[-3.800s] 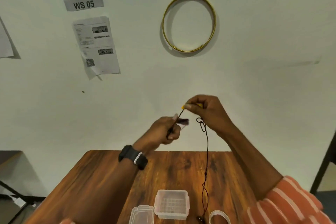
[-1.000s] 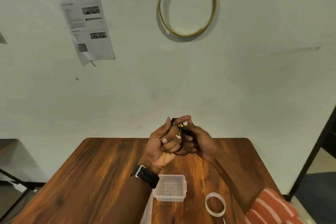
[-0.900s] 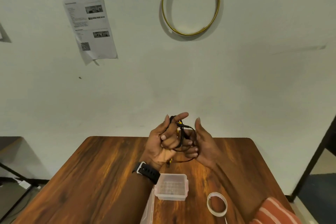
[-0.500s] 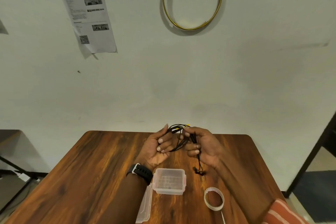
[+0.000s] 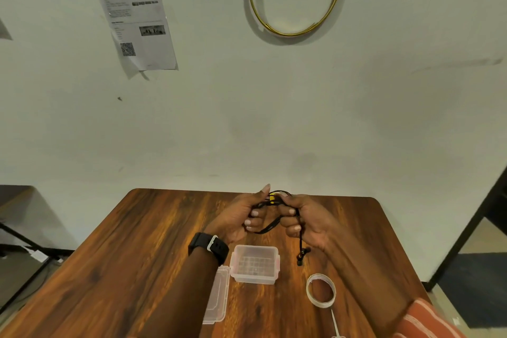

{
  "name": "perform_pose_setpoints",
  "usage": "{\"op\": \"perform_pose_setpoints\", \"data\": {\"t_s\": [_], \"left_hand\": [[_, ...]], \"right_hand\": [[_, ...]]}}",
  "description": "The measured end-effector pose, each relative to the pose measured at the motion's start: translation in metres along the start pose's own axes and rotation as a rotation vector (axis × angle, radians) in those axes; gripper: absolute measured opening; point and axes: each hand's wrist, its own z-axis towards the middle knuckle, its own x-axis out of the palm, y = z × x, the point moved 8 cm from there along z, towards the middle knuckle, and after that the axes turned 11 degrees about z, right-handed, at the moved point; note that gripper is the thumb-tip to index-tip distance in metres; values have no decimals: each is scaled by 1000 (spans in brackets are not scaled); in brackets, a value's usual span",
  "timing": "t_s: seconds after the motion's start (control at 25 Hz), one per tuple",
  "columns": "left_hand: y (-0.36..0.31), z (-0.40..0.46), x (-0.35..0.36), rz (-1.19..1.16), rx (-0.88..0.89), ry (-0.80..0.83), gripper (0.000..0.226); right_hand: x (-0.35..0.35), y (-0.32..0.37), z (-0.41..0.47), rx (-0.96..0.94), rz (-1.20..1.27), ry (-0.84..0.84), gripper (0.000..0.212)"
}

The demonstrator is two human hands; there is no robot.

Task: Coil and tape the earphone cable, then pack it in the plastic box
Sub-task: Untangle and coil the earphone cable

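The black earphone cable is bunched into loops and held above the far half of the wooden table. My left hand grips the left side of the loops and my right hand grips the right side, with a small yellow piece showing between the fingertips. Two earbuds dangle below my right hand. The open clear plastic box stands just nearer than my hands. Its lid lies at its left. A roll of white tape lies to the right of the box.
A black watch is on my left wrist. Something thin and pale lies by the near edge below the tape roll. A gold hoop and a printed sheet hang on the wall behind. A black frame stands at the right of the table.
The cable went from one long hanging strand to a bunch of loops held in both hands. My hands have dropped lower over the table, and the earbuds now hang below my right hand.
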Motion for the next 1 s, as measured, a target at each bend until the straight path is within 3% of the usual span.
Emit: {"op": "perform_pose_setpoints", "data": {"t_s": [0.28, 0.48, 0.64, 0.76, 0.84, 1.0], "left_hand": [[0, -12, -5, 380, -71, -49, 35], [-2, -20, -2, 357, -162, 54, 30], [-16, -20, 6, 667, -74, 67, 26], [-25, -18, 3, 827, 9, -11, 37], [-29, -17, 2, 760, 85, -50, 29], [-20, -9, -11, 182, 160, -132, 36]], "right_hand": [[-3, -8, -4, -33, -137, -52, 19], [-3, -9, -3, -47, -222, -26, 30], [2, -10, -5, -13, -202, 18, 30], [0, -12, -2, -7, -206, 23, 36], [-3, -11, 0, -29, -191, 62, 37], [-2, -15, -3, -81, -280, 213, 41]]}}
